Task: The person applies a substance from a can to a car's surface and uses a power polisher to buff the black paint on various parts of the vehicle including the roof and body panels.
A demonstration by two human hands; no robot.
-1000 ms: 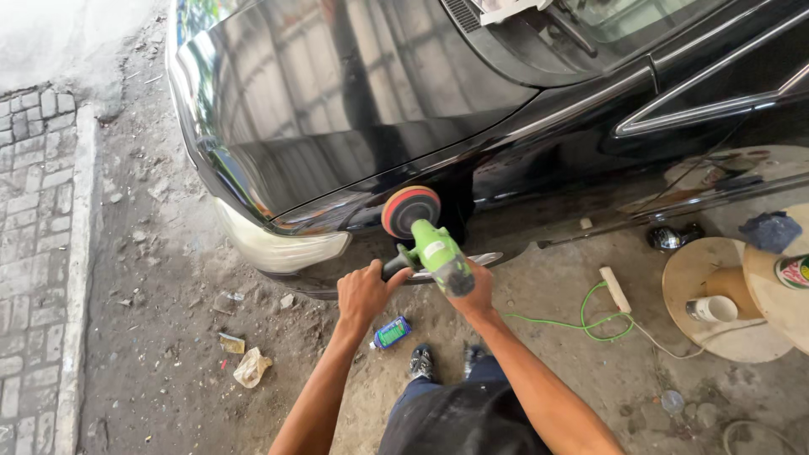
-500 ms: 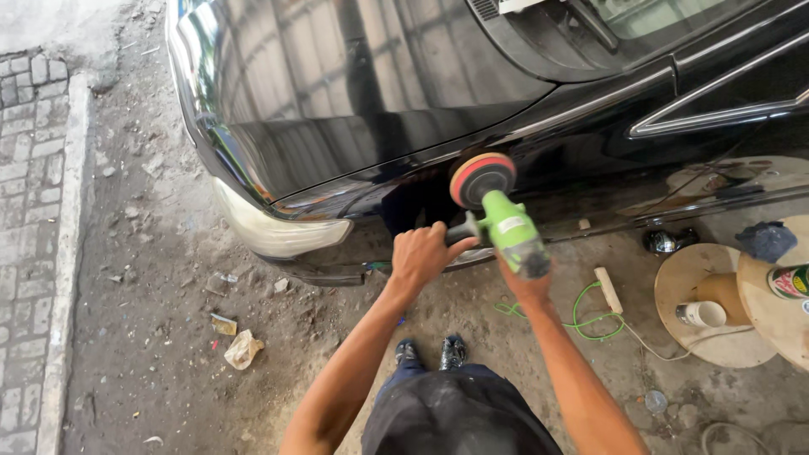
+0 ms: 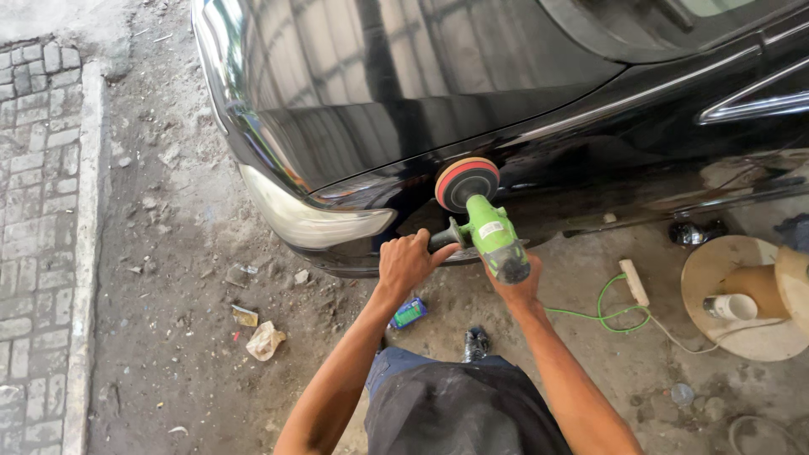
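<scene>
Hands first: my left hand (image 3: 406,263) is wrapped tight around the black side handle (image 3: 444,237) of the green polisher (image 3: 493,238), and my right hand (image 3: 516,289) grips its rear end from below, fingers mostly hidden. I see the round red pad (image 3: 466,182) pressed against the black car (image 3: 438,93), just beside the headlight (image 3: 308,221). A green cord (image 3: 602,310) loops over the dirt ground (image 3: 185,354). A small blue bottle (image 3: 409,313) lies near my shoe (image 3: 477,343).

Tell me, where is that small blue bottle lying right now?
In the head view, the small blue bottle lies on the dirt ground just under the person's left forearm, below the black car and left of the dark shoe.
</scene>
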